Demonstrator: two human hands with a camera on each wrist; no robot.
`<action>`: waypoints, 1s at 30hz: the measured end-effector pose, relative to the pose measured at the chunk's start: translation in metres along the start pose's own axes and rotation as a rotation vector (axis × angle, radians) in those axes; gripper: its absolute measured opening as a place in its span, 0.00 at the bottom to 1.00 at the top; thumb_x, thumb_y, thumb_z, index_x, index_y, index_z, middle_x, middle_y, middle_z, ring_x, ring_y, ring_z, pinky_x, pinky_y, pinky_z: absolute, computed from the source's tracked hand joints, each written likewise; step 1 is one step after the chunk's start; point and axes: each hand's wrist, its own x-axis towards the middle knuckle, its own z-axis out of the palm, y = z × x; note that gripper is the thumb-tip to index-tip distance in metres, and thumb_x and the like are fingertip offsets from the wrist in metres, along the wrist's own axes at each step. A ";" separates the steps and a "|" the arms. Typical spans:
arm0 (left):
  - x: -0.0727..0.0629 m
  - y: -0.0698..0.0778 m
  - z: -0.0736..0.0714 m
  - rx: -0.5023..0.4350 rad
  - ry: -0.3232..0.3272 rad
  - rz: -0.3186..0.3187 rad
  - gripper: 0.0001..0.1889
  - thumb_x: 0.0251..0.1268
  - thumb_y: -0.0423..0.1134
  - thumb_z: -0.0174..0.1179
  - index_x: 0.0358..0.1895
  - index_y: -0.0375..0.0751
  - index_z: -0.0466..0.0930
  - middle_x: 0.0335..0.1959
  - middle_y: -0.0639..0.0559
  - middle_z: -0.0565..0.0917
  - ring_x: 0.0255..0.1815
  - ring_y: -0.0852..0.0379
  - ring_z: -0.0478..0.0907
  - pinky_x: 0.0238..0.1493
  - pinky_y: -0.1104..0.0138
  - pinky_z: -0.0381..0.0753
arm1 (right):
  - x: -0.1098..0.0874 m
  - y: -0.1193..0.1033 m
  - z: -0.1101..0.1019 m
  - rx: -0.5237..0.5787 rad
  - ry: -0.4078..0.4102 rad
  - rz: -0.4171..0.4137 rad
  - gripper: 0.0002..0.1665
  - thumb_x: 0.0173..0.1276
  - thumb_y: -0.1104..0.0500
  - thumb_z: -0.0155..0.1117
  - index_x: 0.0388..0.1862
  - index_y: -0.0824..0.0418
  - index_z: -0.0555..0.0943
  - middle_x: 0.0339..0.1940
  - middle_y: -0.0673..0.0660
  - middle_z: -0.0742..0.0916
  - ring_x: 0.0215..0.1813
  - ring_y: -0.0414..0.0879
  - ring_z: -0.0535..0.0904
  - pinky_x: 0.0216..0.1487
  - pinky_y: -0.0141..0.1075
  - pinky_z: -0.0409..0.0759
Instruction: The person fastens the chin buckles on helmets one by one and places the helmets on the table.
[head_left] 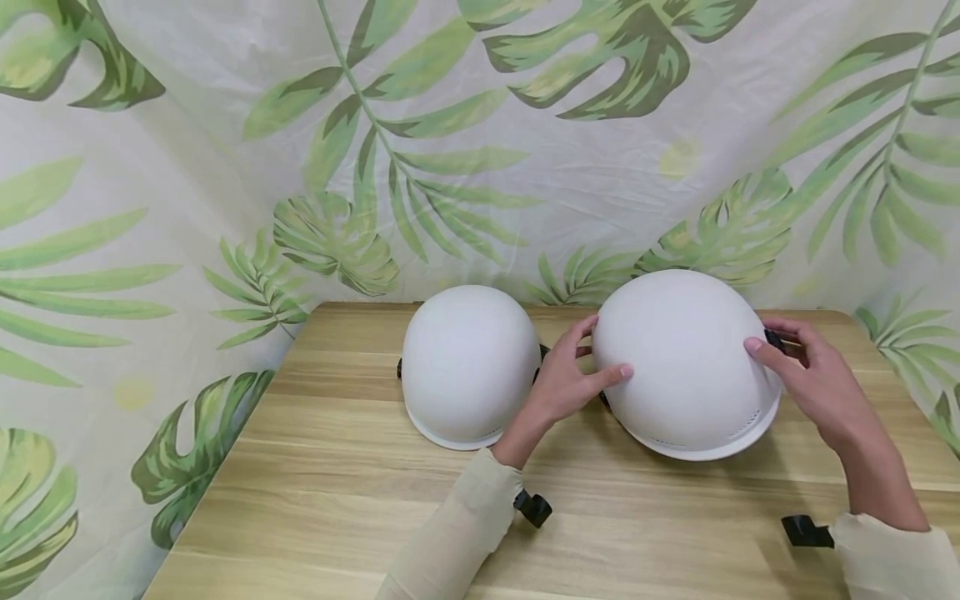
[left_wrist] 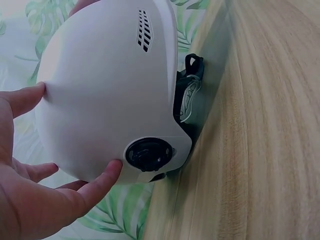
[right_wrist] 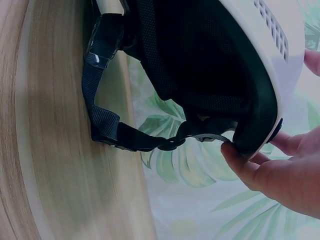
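A white helmet stands at the right of the wooden table, its right side tilted up. My left hand grips its left side, thumb on the front of the shell. In the left wrist view a finger of that hand touches beside a round black knob. My right hand holds the opposite side. In the right wrist view, its fingers curl round the rim, and the dark padded inside and the black chin strap show, the strap hanging down to the tabletop.
A second, similar white helmet sits to the left on the wooden table, near my left wrist. Behind the table's back edge hangs a cloth with a green leaf print. Black mounts stick out at both sleeves.
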 end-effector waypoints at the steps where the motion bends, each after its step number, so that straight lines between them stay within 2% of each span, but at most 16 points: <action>1: 0.000 0.000 0.000 0.005 -0.001 0.004 0.45 0.64 0.54 0.73 0.83 0.58 0.63 0.78 0.49 0.73 0.72 0.42 0.79 0.66 0.46 0.84 | 0.000 0.000 0.000 0.003 -0.002 -0.017 0.38 0.84 0.45 0.57 0.82 0.63 0.63 0.76 0.69 0.67 0.56 0.27 0.67 0.42 0.16 0.75; 4: 0.000 0.000 0.000 0.010 -0.004 0.015 0.45 0.64 0.54 0.74 0.83 0.57 0.63 0.79 0.49 0.72 0.72 0.41 0.79 0.65 0.46 0.84 | 0.001 0.001 0.000 0.011 -0.009 -0.070 0.37 0.85 0.48 0.56 0.83 0.65 0.62 0.77 0.71 0.65 0.55 0.26 0.67 0.42 0.17 0.76; 7: 0.000 -0.001 0.001 0.012 -0.010 0.019 0.45 0.64 0.52 0.75 0.83 0.57 0.63 0.80 0.49 0.71 0.73 0.41 0.78 0.61 0.52 0.87 | 0.002 0.003 0.001 0.011 -0.024 -0.101 0.37 0.85 0.51 0.56 0.83 0.66 0.60 0.76 0.70 0.64 0.54 0.28 0.67 0.41 0.20 0.77; 11: -0.001 -0.002 0.001 0.010 -0.016 0.012 0.45 0.64 0.52 0.75 0.83 0.57 0.63 0.81 0.48 0.69 0.74 0.41 0.77 0.56 0.61 0.89 | 0.002 0.005 0.002 0.005 -0.040 -0.094 0.38 0.84 0.51 0.57 0.84 0.66 0.58 0.73 0.67 0.65 0.54 0.34 0.66 0.40 0.23 0.78; 12: -0.001 -0.002 0.002 0.014 -0.015 0.012 0.45 0.64 0.52 0.75 0.83 0.57 0.63 0.81 0.48 0.69 0.74 0.41 0.77 0.57 0.60 0.89 | 0.003 0.006 0.002 0.003 -0.042 -0.091 0.39 0.84 0.51 0.57 0.84 0.66 0.58 0.73 0.67 0.65 0.54 0.34 0.66 0.40 0.23 0.78; 18: -0.001 -0.002 0.003 0.045 -0.003 0.009 0.46 0.64 0.53 0.75 0.83 0.58 0.62 0.80 0.46 0.71 0.73 0.40 0.79 0.63 0.52 0.86 | 0.003 0.008 0.000 0.008 -0.066 -0.068 0.38 0.85 0.50 0.56 0.85 0.62 0.58 0.75 0.67 0.65 0.56 0.28 0.66 0.44 0.17 0.74; 21: -0.002 -0.002 0.004 0.051 -0.003 0.006 0.45 0.65 0.53 0.74 0.83 0.56 0.63 0.80 0.46 0.70 0.73 0.40 0.79 0.61 0.54 0.88 | 0.003 0.010 0.000 0.017 -0.074 -0.063 0.37 0.85 0.50 0.56 0.85 0.61 0.59 0.75 0.67 0.65 0.56 0.25 0.66 0.45 0.15 0.73; 25: -0.002 -0.003 0.006 0.046 -0.002 0.018 0.43 0.67 0.51 0.73 0.83 0.53 0.64 0.80 0.45 0.70 0.73 0.39 0.78 0.56 0.62 0.88 | 0.004 0.013 0.000 0.028 -0.083 -0.049 0.37 0.85 0.49 0.56 0.85 0.59 0.59 0.77 0.67 0.64 0.58 0.25 0.67 0.47 0.14 0.71; 28: -0.002 -0.003 0.009 0.027 -0.001 0.024 0.43 0.67 0.50 0.73 0.83 0.51 0.64 0.80 0.44 0.70 0.74 0.39 0.77 0.53 0.66 0.88 | 0.004 0.014 -0.001 0.026 -0.090 -0.034 0.38 0.85 0.48 0.55 0.86 0.59 0.58 0.78 0.68 0.64 0.62 0.28 0.68 0.47 0.14 0.70; 30: -0.002 -0.002 0.010 0.019 0.002 0.022 0.43 0.67 0.49 0.74 0.83 0.51 0.64 0.80 0.43 0.70 0.74 0.40 0.77 0.53 0.68 0.88 | 0.004 0.015 -0.002 0.022 -0.099 -0.022 0.39 0.86 0.47 0.55 0.86 0.60 0.57 0.80 0.70 0.64 0.68 0.37 0.70 0.47 0.14 0.69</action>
